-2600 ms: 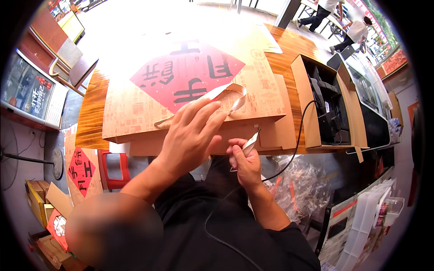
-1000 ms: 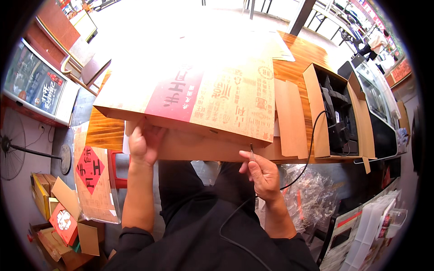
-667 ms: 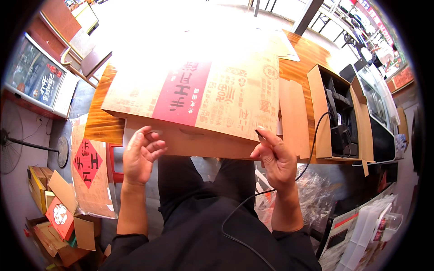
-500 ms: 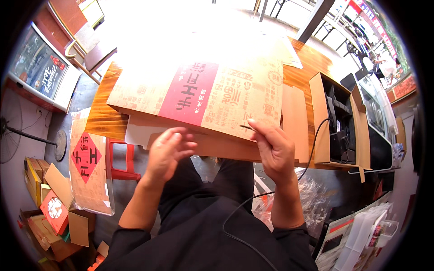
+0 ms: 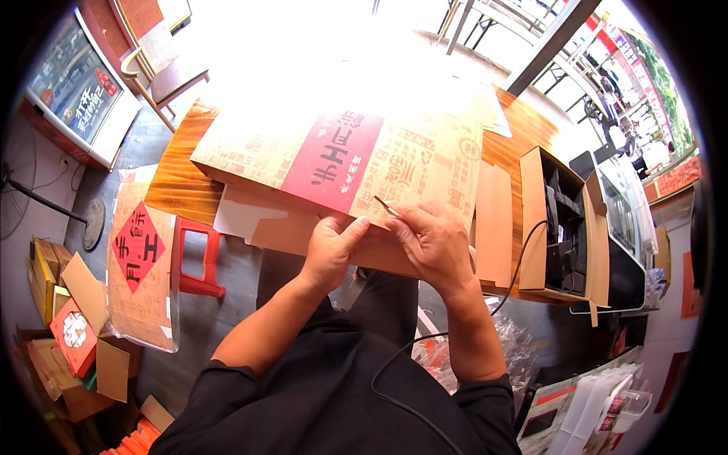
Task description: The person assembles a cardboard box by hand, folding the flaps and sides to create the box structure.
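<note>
A large flat brown cardboard box (image 5: pixel 258 144) with a red printed band lies on the wooden table in front of me. My left hand (image 5: pixel 331 250) is closed at its near edge, thumb on top and fingers curled by the side. Between the thumb and fingers of my right hand (image 5: pixel 434 243) is a thin, dark, pointed stick-like tool (image 5: pixel 385 205). Its tip reaches over the box's top near the red band; whether it touches cannot be told. Plain cardboard flaps (image 5: pixel 493 227) stick out below and to the right of the box.
At right, an open carton (image 5: pixel 533 227) holds black equipment, and a black cable (image 5: pixel 523 262) runs from it across my front. A red stool (image 5: pixel 201 284), a wrapped cardboard package (image 5: pixel 140 303) and open boxes (image 5: pixel 114 371) are at left. Clear plastic wrap (image 5: pixel 512 341) lies low at right.
My left hand has moved right and taken hold of the box's near edge. My right hand has shifted left with the thin tool, closer to the red band. The view has shifted slightly.
</note>
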The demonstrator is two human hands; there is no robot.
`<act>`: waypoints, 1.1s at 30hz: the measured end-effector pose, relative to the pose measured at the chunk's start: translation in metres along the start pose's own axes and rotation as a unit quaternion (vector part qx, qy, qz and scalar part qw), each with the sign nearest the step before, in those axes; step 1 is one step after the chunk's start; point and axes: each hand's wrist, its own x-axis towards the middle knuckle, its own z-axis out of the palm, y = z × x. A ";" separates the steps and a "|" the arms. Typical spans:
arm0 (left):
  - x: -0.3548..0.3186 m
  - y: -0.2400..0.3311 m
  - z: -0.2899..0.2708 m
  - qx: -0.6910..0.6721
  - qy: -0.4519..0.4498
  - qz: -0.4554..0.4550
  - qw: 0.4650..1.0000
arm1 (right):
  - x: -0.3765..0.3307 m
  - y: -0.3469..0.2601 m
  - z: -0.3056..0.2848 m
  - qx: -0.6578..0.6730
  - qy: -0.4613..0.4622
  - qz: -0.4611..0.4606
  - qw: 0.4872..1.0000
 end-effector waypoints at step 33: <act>-0.004 -0.014 -0.007 0.034 -0.002 0.040 0.999 | 0.018 0.009 0.017 0.039 -0.009 -0.088 0.995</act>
